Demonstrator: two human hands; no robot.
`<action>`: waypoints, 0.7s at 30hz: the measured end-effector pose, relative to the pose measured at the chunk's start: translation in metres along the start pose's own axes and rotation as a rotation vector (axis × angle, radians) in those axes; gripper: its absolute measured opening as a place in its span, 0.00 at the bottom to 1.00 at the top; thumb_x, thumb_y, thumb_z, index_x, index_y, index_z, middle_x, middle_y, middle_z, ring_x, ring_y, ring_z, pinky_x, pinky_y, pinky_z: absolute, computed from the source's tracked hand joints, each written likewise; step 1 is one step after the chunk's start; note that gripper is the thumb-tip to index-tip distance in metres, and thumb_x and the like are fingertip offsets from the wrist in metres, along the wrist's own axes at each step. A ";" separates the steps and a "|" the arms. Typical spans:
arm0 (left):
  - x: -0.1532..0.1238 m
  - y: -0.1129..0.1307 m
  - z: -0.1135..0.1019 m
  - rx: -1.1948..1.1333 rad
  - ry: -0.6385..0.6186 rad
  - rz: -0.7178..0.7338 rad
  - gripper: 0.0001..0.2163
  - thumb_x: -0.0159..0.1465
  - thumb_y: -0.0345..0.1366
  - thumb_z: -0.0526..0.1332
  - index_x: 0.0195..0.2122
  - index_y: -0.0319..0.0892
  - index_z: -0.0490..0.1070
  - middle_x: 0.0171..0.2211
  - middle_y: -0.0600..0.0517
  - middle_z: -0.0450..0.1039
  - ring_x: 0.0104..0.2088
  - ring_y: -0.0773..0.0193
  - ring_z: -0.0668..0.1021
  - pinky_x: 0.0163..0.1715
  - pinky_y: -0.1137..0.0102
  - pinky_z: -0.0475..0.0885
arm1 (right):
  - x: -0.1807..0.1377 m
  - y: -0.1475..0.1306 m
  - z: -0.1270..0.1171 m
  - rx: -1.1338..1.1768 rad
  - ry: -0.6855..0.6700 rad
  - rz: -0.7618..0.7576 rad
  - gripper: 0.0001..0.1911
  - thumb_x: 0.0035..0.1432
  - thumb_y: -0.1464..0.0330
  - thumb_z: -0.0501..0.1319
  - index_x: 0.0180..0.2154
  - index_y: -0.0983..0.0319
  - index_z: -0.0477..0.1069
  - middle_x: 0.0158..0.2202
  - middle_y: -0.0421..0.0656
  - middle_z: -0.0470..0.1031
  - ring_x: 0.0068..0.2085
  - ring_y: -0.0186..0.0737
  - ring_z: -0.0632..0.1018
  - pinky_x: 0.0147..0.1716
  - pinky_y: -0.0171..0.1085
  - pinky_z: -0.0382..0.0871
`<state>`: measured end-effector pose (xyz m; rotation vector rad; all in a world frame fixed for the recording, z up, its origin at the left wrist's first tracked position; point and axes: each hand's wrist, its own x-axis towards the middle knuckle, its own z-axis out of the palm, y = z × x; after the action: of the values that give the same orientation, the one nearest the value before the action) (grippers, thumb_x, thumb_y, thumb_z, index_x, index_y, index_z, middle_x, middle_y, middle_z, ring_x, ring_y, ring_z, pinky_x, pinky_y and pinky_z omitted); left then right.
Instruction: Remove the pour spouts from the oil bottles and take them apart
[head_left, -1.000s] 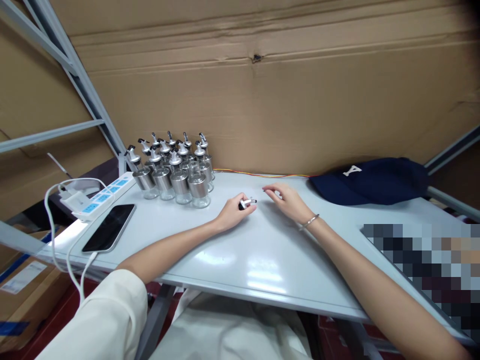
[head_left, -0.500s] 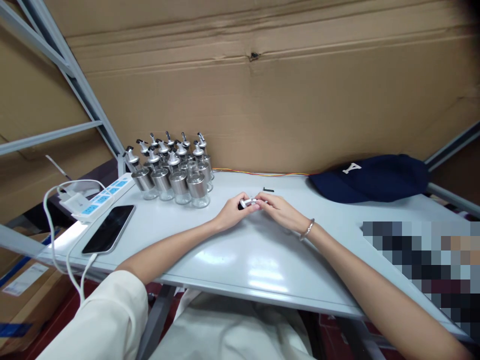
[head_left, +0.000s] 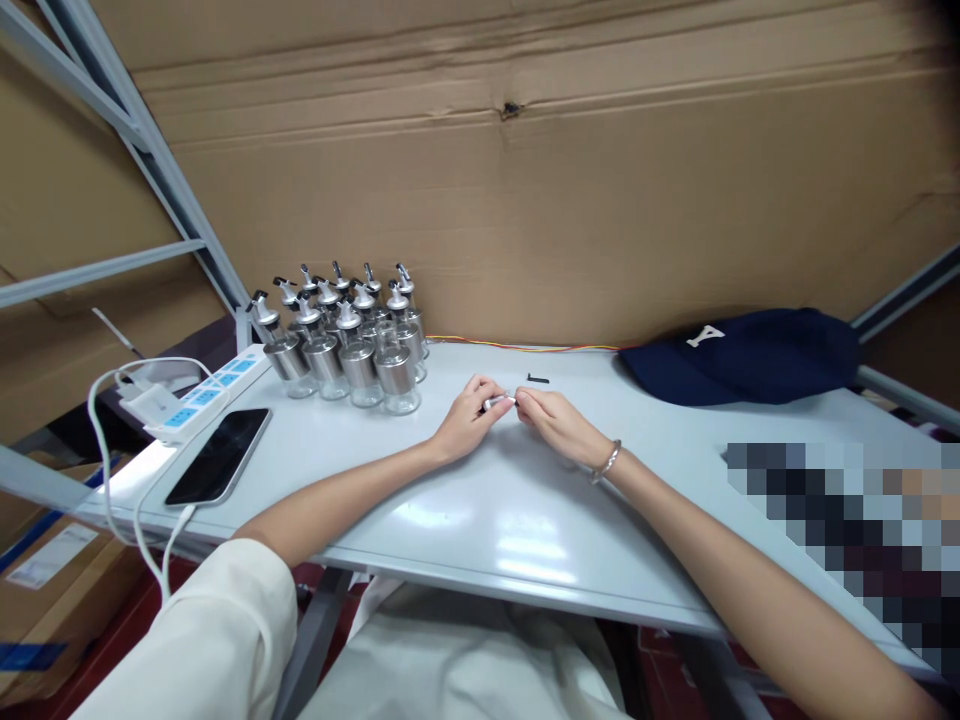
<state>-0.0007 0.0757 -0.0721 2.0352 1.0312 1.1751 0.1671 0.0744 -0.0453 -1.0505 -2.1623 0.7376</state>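
My left hand point(head_left: 471, 420) is closed around a silver and black pour spout point(head_left: 497, 402), held just above the table. The fingers of my right hand point(head_left: 551, 422) pinch the narrow end of that spout, where a bit of black shows; the fingers hide most detail there. Just beyond my hands lies a small black L-shaped piece point(head_left: 538, 379). On the left, several glass oil bottles point(head_left: 361, 375) with steel bands stand in a group, most topped by similar spouts. The front right bottle point(head_left: 396, 372) has an open neck with no spout.
On the left are a phone point(head_left: 217, 457) with a white cable and a power strip point(head_left: 199, 408). A navy cap point(head_left: 739, 360) rests at the back right. Cardboard point(head_left: 517, 220) walls the rear, with thin wires point(head_left: 525, 346) along its foot. The right edge is pixelated.
My right fingers have closed tighter at the spout's end and turned slightly. The spout has tilted in my left hand, whose fingers now cover more of it. The bottles have not moved.
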 end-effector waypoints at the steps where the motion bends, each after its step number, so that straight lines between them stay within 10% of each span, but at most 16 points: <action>1: 0.000 -0.001 0.000 0.008 0.004 0.003 0.11 0.64 0.42 0.53 0.35 0.41 0.68 0.37 0.51 0.62 0.38 0.65 0.68 0.39 0.72 0.65 | 0.000 0.001 0.000 0.021 0.004 0.007 0.21 0.63 0.56 0.41 0.21 0.58 0.50 0.19 0.36 0.54 0.23 0.34 0.59 0.26 0.35 0.57; 9: -0.003 -0.001 -0.001 0.012 0.025 0.006 0.09 0.63 0.41 0.56 0.37 0.41 0.69 0.40 0.50 0.62 0.37 0.66 0.69 0.38 0.73 0.65 | 0.001 0.007 0.001 0.189 -0.043 0.037 0.23 0.62 0.51 0.44 0.24 0.60 0.59 0.23 0.40 0.65 0.28 0.36 0.68 0.34 0.37 0.64; 21: 0.003 -0.013 -0.008 -0.104 0.058 -0.270 0.14 0.64 0.46 0.50 0.29 0.42 0.61 0.26 0.56 0.66 0.27 0.69 0.70 0.32 0.73 0.65 | 0.003 0.013 -0.021 0.241 0.398 0.042 0.20 0.55 0.50 0.54 0.27 0.60 0.66 0.26 0.42 0.69 0.31 0.38 0.71 0.37 0.39 0.68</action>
<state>-0.0111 0.0857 -0.0775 1.7285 1.2044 1.1250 0.1873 0.0880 -0.0403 -1.0194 -1.6748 0.7175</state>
